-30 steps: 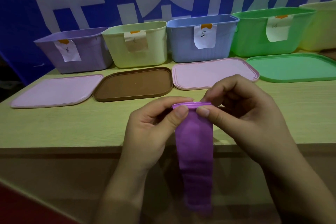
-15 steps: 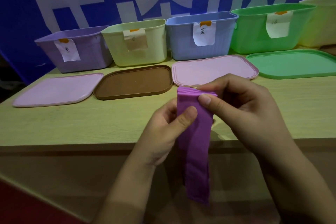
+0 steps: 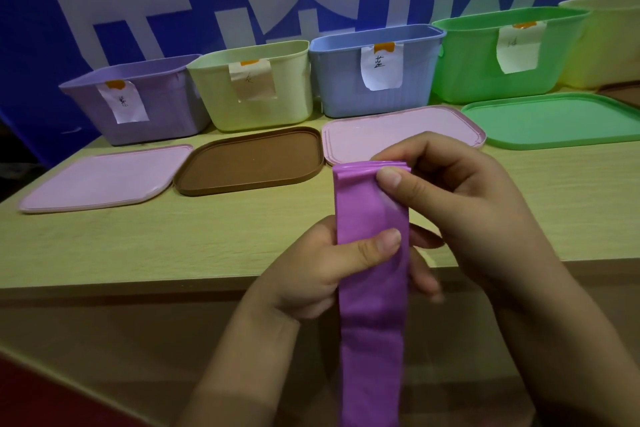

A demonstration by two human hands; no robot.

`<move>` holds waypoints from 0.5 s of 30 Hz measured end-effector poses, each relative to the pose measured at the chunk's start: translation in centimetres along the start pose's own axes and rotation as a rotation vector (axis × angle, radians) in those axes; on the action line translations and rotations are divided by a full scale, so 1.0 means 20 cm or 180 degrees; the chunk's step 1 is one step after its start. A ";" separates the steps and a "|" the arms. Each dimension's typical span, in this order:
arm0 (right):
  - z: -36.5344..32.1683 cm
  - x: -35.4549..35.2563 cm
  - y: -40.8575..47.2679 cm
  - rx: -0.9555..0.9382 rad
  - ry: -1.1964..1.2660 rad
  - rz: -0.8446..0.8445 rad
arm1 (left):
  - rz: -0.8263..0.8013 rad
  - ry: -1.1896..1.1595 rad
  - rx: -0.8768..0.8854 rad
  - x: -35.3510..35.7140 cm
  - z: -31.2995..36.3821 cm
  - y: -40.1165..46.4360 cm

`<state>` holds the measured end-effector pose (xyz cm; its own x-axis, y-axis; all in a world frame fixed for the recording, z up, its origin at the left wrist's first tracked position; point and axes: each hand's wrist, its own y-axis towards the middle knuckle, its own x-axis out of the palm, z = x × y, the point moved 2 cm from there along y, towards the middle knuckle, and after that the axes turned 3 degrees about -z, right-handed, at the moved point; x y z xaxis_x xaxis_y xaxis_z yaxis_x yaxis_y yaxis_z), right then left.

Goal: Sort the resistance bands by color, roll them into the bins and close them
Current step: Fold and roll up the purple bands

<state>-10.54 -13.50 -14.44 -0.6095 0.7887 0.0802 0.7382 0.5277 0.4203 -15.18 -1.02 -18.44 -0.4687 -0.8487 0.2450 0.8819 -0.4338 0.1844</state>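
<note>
The fingers [image 3: 388, 180] of the right hand [image 3: 460, 204] are pinched on the folded top of a purple resistance band [image 3: 372, 274], held upright above the near edge of the bench [image 3: 138, 239]. Lower down, the band is gripped by the left hand [image 3: 322, 274]. Five open bins are lined up behind four lids.

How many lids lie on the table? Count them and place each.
4, in a row before the bins: pink lid far left, brown lid, second pink lid, green lid. Another may be hidden past the right edge.
</note>
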 end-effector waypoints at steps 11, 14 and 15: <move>0.02 -0.01 0.02 0.0056 -0.0427 0.0004 | -0.0078 -0.0376 -0.0343 0.00 -0.06 0.00; 0.02 0.02 0.02 -0.0248 -0.0559 0.0141 | 0.0113 -0.0219 -0.0280 0.00 -0.06 0.00; 0.02 0.03 0.02 -0.0368 -0.0658 0.0231 | 0.0174 -0.0175 -0.0258 0.00 -0.06 0.00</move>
<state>-10.48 -12.80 -14.67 -0.4751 0.8773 -0.0676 0.7327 0.4370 0.5216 -15.12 -1.46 -19.54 -0.4198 -0.8549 0.3050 0.9064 -0.4122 0.0922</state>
